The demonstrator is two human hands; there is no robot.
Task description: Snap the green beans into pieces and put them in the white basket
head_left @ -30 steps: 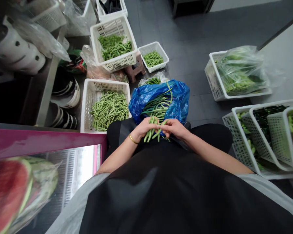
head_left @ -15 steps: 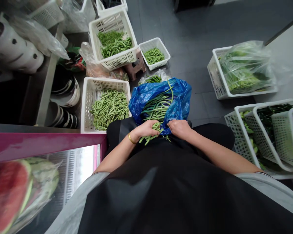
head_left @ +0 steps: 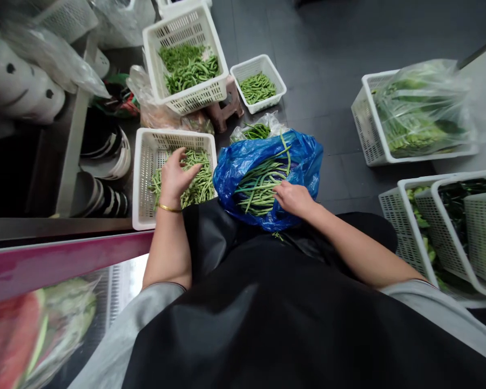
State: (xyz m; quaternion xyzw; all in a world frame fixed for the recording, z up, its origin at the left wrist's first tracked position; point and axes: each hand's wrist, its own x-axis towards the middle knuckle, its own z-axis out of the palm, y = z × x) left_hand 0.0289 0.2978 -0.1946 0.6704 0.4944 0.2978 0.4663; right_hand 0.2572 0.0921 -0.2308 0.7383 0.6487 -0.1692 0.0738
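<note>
My left hand [head_left: 175, 175] is held above a white slotted basket [head_left: 141, 178] of short bean pieces [head_left: 200, 183]. Its thumb and fingers are spread, with nothing between them. A gold bangle rings that wrist. In front of my lap a blue plastic bag [head_left: 229, 165] gapes around long green beans [head_left: 263, 181], one of them sticking up past the bag's far rim. My right hand [head_left: 294, 199] is at the bag's right side, its fingers bent together on the beans. The fingertips are partly hidden among them.
Farther off are a larger basket [head_left: 222, 86] of green vegetables on a stool, and a small basket [head_left: 281, 92] of green beans. To the right stand a basket [head_left: 368, 119] with bagged greens and more baskets [head_left: 405, 216]. Left are a metal shelf [head_left: 75, 146] and cut watermelon [head_left: 12, 335].
My left hand has gone left from the bag to over the basket, and the bean pieces it held are let go. My right hand has shifted up from the bag's near edge onto the beans.
</note>
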